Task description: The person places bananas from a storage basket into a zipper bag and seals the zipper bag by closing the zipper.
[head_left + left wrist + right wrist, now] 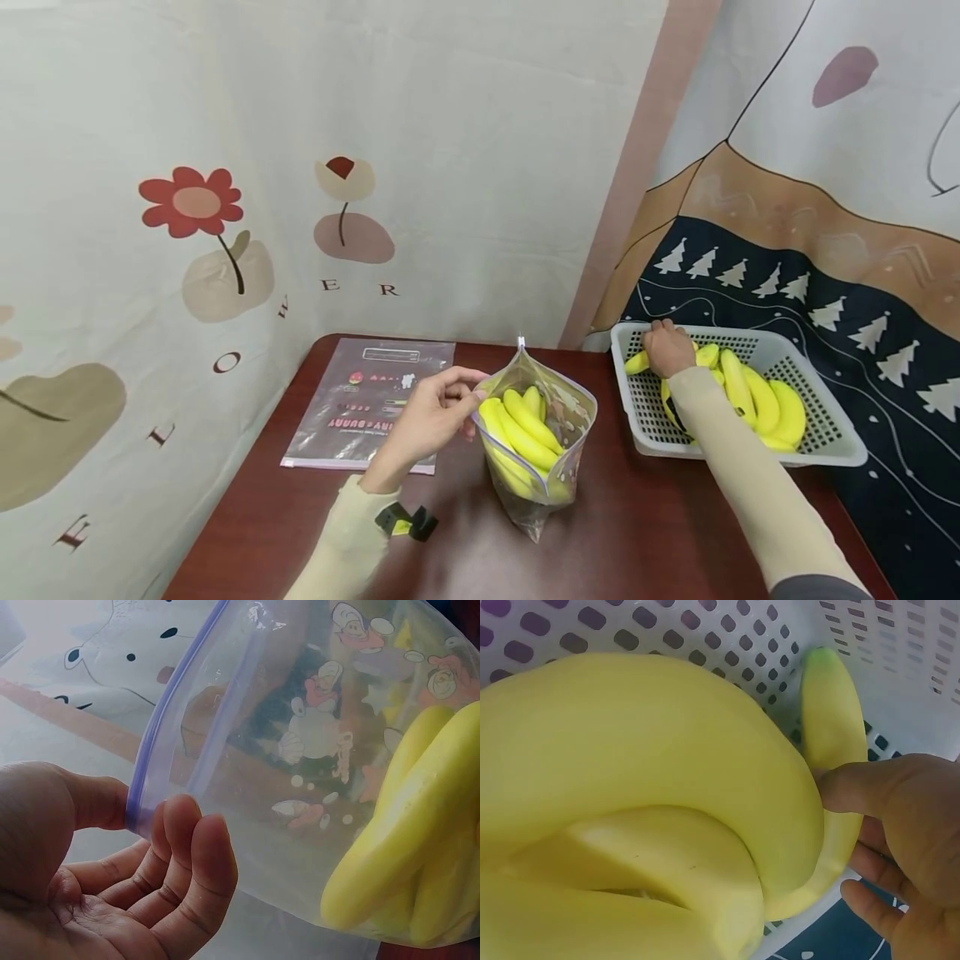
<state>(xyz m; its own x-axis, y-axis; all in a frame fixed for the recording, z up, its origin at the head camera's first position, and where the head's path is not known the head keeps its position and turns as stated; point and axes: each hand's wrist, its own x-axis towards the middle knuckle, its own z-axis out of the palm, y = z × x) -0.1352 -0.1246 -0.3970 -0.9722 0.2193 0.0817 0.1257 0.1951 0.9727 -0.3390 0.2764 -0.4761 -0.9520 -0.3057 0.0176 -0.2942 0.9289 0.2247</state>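
My left hand (pixel 442 407) pinches the purple-edged rim of a clear zip bag (pixel 572 406) between thumb and fingers. The bag stands with its mouth wide, and several yellow bananas (pixel 529 429) lie inside. Cartoon prints show on its wall in the left wrist view, beside the bananas (pixel 412 832). My right hand (pixel 669 348) reaches into the back left of a white basket (pixel 840 435). In the right wrist view, its thumb lies on a green-tipped banana (pixel 834 712) by the basket wall, with the fingers curled round the far side. A larger banana (pixel 667 727) overlaps it.
Several more bananas (pixel 761 404) fill the basket's middle and right. Flat on the brown table (pixel 630 533), left of the standing bag, is another printed zip bag (pixel 315 433). Patterned cloth (pixel 465 167) hangs behind the table and along its right.
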